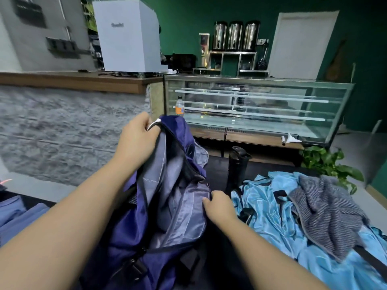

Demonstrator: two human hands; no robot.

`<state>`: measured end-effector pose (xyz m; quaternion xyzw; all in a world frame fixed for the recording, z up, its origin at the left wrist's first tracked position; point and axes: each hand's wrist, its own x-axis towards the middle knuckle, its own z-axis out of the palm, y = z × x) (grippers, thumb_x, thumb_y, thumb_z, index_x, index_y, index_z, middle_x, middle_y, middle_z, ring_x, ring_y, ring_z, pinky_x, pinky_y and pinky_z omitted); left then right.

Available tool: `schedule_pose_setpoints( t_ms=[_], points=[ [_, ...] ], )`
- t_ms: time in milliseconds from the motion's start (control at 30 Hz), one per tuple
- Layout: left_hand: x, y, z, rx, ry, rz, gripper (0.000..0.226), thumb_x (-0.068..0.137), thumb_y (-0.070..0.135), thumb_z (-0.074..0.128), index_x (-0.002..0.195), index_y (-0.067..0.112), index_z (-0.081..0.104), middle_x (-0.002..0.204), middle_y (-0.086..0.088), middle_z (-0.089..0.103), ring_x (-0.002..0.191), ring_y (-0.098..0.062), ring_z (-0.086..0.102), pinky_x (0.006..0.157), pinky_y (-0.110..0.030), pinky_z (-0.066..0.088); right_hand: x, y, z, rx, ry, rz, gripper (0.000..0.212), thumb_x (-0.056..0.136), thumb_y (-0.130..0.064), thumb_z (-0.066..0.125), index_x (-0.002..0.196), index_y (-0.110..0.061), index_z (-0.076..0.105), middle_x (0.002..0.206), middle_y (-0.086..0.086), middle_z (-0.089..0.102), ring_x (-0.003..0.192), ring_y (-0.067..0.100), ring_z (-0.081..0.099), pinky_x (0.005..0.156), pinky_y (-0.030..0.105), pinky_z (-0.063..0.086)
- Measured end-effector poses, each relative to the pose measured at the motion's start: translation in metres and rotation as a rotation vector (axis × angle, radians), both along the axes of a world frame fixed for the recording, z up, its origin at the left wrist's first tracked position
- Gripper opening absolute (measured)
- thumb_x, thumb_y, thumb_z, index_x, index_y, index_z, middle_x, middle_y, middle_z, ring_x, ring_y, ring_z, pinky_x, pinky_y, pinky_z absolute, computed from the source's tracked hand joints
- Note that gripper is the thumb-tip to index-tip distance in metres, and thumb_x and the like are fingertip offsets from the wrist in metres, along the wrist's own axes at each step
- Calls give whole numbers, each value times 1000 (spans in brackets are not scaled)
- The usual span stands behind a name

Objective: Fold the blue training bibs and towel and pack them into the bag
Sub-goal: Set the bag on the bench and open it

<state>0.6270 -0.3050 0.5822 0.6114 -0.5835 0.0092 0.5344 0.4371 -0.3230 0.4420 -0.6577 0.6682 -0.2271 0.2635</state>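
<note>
Both hands are on the bag (pixel 159 206): my left hand (pixel 137 139) pinches the top edge of its opening by a white trim piece, fingers curled round the fabric and lifting it high, while my right hand (pixel 218 208) grips the near right rim of the same opening, thumb on the grey lining. Between the 2 grips the mouth gapes, its long axis running from the raised far end under my left hand down toward me, and I see nothing packed inside.

Nothing looks folded yet, I judge. The blue training bibs (pixel 270 208) lie crumpled on the dark table (pixel 217 166), just beside my right hand and to its right, with the striped grey towel (pixel 326 210) heaped on top of them, further right. A black bottle (pixel 238 164) stands behind, between bag and bibs. My right hand is plainly the nearer one for reaching the bibs; my left could keep the bag propped.
</note>
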Motion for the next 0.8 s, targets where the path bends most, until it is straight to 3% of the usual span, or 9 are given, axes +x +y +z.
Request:
schedule_pose_setpoints(
  t_ms=[100,167,333,467,533,600,667,733,800],
  points=[
    [15,-8,-10,25,-89,65,40,92,18,57,63,17,29,59,-2,38,64,-25,37,57,-39,15,8,-4,21,-200,-98,-31,35,99,-26,43,65,-18,34,103,19,64,97,35,59,66,31,30],
    [29,-14,-23,55,-114,133,40,92,19,59,65,15,30,62,-3,40,69,-28,40,57,-35,11,7,-9,37,-329,-142,-67,33,100,-26,42,70,-13,42,101,21,64,95,36,59,66,33,29],
    [65,-28,-86,323,-179,177,9,88,0,54,87,4,46,89,-30,60,88,-45,56,66,-39,33,-7,-16,25,-334,-86,-57,28,100,-25,43,75,-12,40,95,18,63,78,31,52,63,31,29],
    [71,-34,-137,484,-645,145,55,68,-10,62,121,-1,56,122,-30,54,118,-49,48,100,-49,39,-10,-18,-4,-158,-26,6,13,96,-18,46,107,-11,50,105,9,62,84,26,52,69,33,39],
    [54,-38,-148,341,-870,49,66,52,-4,79,116,4,64,117,-23,61,116,-45,54,95,-54,45,-4,-18,-11,-186,-8,73,37,90,-12,52,126,-14,43,119,7,55,100,26,53,83,37,45],
    [30,-38,-152,277,-1069,-105,63,41,12,87,103,17,72,106,-6,70,109,-30,64,89,-57,47,6,-18,-19,-489,189,189,55,77,-6,62,129,-12,45,129,9,48,116,29,48,93,39,44],
    [10,-36,-161,367,-1181,-230,54,56,29,83,108,23,70,115,3,67,122,-18,56,104,-62,29,17,-20,-26,-744,313,436,57,63,-6,66,119,-11,56,125,9,57,115,29,53,89,38,49],
    [3,-40,-178,592,-1205,-268,53,82,41,63,131,22,54,140,2,49,142,-15,28,112,-59,-3,26,-20,-35,-641,390,697,43,71,-8,59,114,-9,61,117,10,63,114,30,56,95,37,45],
    [4,-41,-189,805,-1257,-292,64,85,53,56,140,23,43,149,3,36,147,-15,12,109,-62,-13,25,-22,-46,-437,548,769,35,87,-16,52,122,-10,56,126,10,58,128,28,44,112,39,22]
  ],
)
